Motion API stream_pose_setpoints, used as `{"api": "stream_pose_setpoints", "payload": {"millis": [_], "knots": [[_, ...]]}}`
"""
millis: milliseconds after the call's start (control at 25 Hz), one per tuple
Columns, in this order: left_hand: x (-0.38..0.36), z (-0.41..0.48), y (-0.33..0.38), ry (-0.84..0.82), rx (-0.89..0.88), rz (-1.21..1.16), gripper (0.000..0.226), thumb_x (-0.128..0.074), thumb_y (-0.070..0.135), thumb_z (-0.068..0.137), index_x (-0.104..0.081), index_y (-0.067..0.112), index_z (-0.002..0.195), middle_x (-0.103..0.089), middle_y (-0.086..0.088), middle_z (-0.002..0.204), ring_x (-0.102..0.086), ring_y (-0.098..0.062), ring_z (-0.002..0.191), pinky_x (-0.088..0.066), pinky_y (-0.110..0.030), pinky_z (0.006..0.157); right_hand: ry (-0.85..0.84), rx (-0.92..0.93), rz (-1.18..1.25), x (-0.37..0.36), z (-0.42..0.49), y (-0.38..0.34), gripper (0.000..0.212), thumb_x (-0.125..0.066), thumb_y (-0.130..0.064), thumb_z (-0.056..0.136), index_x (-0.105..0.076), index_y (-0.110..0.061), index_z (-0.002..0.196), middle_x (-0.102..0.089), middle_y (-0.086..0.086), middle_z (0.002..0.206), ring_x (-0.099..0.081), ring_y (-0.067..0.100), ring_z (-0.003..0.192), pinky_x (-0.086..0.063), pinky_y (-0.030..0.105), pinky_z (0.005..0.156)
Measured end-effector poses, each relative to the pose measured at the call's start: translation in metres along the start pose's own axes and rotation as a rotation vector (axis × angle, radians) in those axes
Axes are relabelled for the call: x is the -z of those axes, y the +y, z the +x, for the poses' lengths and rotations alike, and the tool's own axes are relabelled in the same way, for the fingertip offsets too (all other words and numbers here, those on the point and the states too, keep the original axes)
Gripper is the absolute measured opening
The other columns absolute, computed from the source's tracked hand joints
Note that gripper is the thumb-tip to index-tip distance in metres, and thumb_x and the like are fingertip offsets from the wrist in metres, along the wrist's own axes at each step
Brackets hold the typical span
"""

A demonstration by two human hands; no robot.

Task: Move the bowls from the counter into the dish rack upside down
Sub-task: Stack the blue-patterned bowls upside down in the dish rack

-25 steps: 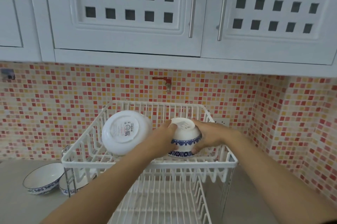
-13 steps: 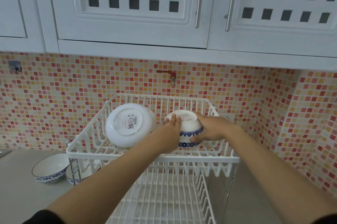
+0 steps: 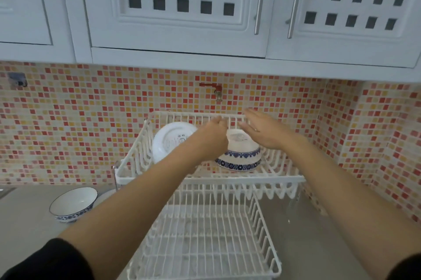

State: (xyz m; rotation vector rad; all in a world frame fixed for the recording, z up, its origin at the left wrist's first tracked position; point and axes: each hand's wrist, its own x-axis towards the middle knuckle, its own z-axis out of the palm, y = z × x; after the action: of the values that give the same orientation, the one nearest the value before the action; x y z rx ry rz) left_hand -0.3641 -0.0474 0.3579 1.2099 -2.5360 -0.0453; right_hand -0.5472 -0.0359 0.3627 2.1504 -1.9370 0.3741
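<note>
A white bowl with a blue patterned band (image 3: 242, 154) sits upside down in the upper tier of the white wire dish rack (image 3: 273, 179), seemingly stacked on a second like bowl. My left hand (image 3: 213, 135) hovers at its left side with fingers loosely curled and holds nothing. My right hand (image 3: 262, 130) is spread flat just above and to the right of the bowl, off it. A plain white bowl (image 3: 169, 140) leans on edge at the tier's left. On the counter at the left stands an upright blue-rimmed bowl (image 3: 73, 203); a second one behind my left forearm is mostly hidden.
The rack's lower tier (image 3: 205, 245) holds nothing and juts toward me. White wall cabinets (image 3: 177, 6) hang low above the rack. A red tap (image 3: 214, 88) sticks out of the mosaic tile wall behind. Grey counter (image 3: 25, 229) extends to the left.
Both hands have let go of the blue-banded bowl and lifted off it; the right hand has opened flat. The bowl stays upside down in the upper tier.
</note>
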Motion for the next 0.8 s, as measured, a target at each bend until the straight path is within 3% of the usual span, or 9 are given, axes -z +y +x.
{"api": "stream_pose_setpoints", "payload": {"millis": [120,240,520,720,800], "knots": [[0.033,-0.035,-0.043,0.104,0.008,-0.027,0.054,-0.034,0.018,0.099,-0.018,0.004,0.149,-0.018,-0.015,0.158,-0.023,-0.03,0.144,-0.025,-0.04,0.115,0.129,0.026,0.014,0.011,0.002,-0.06,0.061,-0.02,-0.046,0.101,-0.016,-0.012,0.151,-0.018,0.006,0.159,-0.017,0.019,0.146,-0.014,0.036,0.118],[0.056,-0.081,-0.107,0.147,0.071,-0.015,0.051,-0.032,0.02,0.099,-0.023,0.002,0.147,-0.028,-0.016,0.155,-0.033,-0.032,0.139,-0.033,-0.04,0.109,0.13,0.017,0.06,0.006,0.009,-0.135,0.061,-0.021,-0.044,0.101,-0.015,-0.01,0.151,-0.018,0.008,0.159,-0.018,0.022,0.146,-0.016,0.038,0.117],[0.06,-0.178,-0.262,0.043,0.315,-0.039,0.054,-0.029,0.028,0.1,-0.021,0.003,0.148,-0.034,-0.017,0.151,-0.042,-0.033,0.132,-0.04,-0.039,0.104,0.16,-0.006,0.26,-0.037,0.027,-0.314,0.06,-0.024,-0.041,0.102,-0.016,-0.007,0.15,-0.02,0.01,0.159,-0.018,0.025,0.146,-0.017,0.04,0.117],[0.022,-0.217,-0.323,-0.058,0.408,-0.052,0.05,-0.03,0.034,0.1,-0.042,-0.002,0.132,-0.055,-0.023,0.129,-0.053,-0.034,0.114,-0.042,-0.039,0.088,0.019,-0.079,0.39,-0.102,0.03,-0.38,0.062,-0.026,-0.042,0.101,-0.014,-0.006,0.15,-0.018,0.012,0.159,-0.018,0.027,0.146,-0.019,0.041,0.116],[-0.004,-0.227,-0.336,-0.084,0.443,-0.084,0.049,-0.03,0.034,0.1,-0.043,-0.002,0.132,-0.054,-0.023,0.131,-0.052,-0.035,0.117,-0.042,-0.04,0.091,-0.07,-0.17,0.452,-0.138,0.031,-0.387,0.063,-0.028,-0.041,0.101,-0.011,-0.006,0.151,-0.015,0.013,0.159,-0.017,0.028,0.146,-0.019,0.042,0.116]]}}
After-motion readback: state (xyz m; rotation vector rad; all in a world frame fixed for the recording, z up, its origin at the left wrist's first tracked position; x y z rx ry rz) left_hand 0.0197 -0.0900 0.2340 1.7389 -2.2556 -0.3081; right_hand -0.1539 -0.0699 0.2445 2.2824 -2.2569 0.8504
